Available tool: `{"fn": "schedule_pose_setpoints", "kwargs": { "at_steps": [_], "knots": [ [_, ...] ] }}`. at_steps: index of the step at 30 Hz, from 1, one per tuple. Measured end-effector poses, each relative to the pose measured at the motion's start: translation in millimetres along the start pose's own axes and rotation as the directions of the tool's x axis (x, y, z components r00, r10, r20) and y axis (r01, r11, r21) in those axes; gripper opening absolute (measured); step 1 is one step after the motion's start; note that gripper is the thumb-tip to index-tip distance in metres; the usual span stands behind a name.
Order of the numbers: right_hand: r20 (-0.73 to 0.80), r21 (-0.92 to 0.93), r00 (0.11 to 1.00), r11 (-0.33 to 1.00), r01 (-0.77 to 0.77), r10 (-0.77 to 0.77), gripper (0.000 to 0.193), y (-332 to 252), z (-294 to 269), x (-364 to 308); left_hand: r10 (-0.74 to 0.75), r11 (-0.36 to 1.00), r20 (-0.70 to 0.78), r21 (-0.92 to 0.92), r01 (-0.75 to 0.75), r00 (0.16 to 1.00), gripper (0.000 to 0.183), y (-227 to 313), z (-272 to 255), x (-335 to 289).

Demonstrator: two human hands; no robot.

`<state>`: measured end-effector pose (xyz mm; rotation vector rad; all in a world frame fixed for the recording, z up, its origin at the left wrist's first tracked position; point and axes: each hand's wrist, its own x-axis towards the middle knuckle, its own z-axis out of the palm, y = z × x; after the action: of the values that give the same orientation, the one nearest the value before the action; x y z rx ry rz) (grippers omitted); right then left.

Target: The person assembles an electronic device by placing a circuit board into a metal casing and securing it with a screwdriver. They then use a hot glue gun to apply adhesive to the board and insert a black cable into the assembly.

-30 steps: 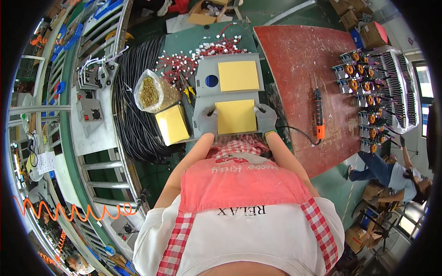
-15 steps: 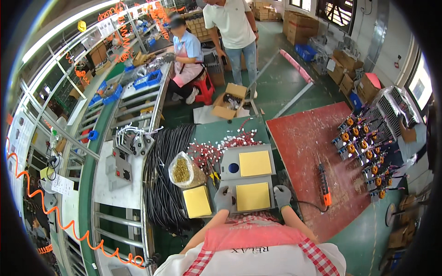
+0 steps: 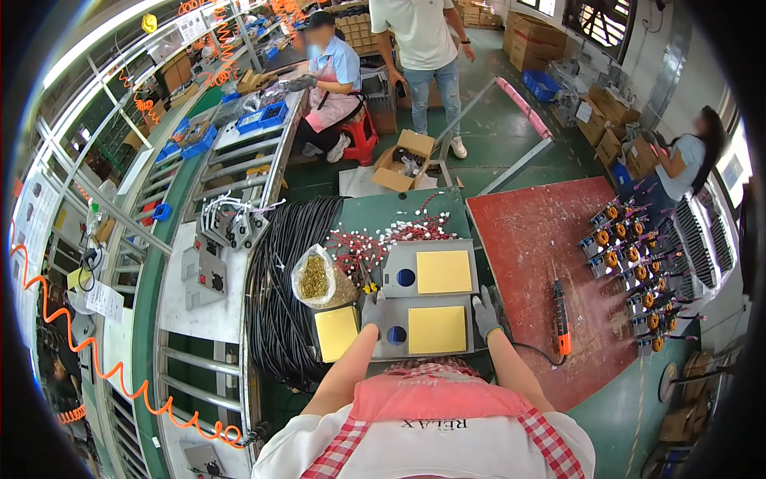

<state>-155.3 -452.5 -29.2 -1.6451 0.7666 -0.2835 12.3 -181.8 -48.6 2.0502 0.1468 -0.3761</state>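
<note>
Two grey flat panels lie one beyond the other at the bench's near edge: the far panel (image 3: 391,289) and the near panel (image 3: 386,349). Each has a round dark-blue opening and a yellow sheet, the far sheet (image 3: 444,272) and the near sheet (image 3: 436,330). In a grey glove, my left hand (image 3: 373,310) lies along the near panel's far left corner, fingers stretched forward. My right hand (image 3: 485,315), also gloved, is at the right edge, fingers extended and thumb apart. Both hands are open; contact under the fingers is partly hidden.
Left of the panels are a yellow stack (image 3: 337,333), a bag of brass-coloured small parts (image 3: 315,281) and black cable (image 3: 281,295). Red-and-white wire leads (image 3: 399,231) lie beyond. An orange-and-black corded tool (image 3: 562,319) rests on the red board (image 3: 527,239). Other people are around.
Both hands have moved forward along the near panel's sides, uncovering its round opening on the left. Another person has come into view at the far right.
</note>
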Motion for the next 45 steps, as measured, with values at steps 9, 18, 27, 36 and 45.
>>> {"fn": "schedule_pose_setpoints", "kwargs": {
  "at_steps": [9, 18, 27, 36, 45],
  "knots": [
    [-0.080, -0.122, 0.988, 0.985, 0.123, -0.133, 0.047, 36, 13, 32, 0.025, 0.999, 0.065, -0.036, -0.023, 0.998, 0.049, 1, 16, 9],
    [-0.010, -0.112, 0.966, 0.960, 0.255, -0.258, 0.044, 35, 10, 48, -0.060, 0.997, 0.043, -0.049, 0.062, 0.997, 0.047, 4, 17, 2],
    [0.026, -0.093, 0.997, 0.993, 0.076, -0.073, 0.042, 10, 5, 32, 0.022, 0.930, 0.068, -0.367, 0.005, 0.997, 0.036, -55, 15, 35],
    [-0.413, -0.566, 0.796, 0.810, 0.157, -0.442, 0.025, -90, -190, 76, -0.260, 0.848, 0.129, -0.443, 0.290, 0.957, 0.031, 11, -32, -7],
    [-0.649, 0.023, 0.748, 0.979, 0.205, -0.141, 0.053, -145, -414, 176, -0.360, 0.801, -0.002, -0.514, 0.308, 0.933, 0.030, 27, -68, -37]
  ]
}}
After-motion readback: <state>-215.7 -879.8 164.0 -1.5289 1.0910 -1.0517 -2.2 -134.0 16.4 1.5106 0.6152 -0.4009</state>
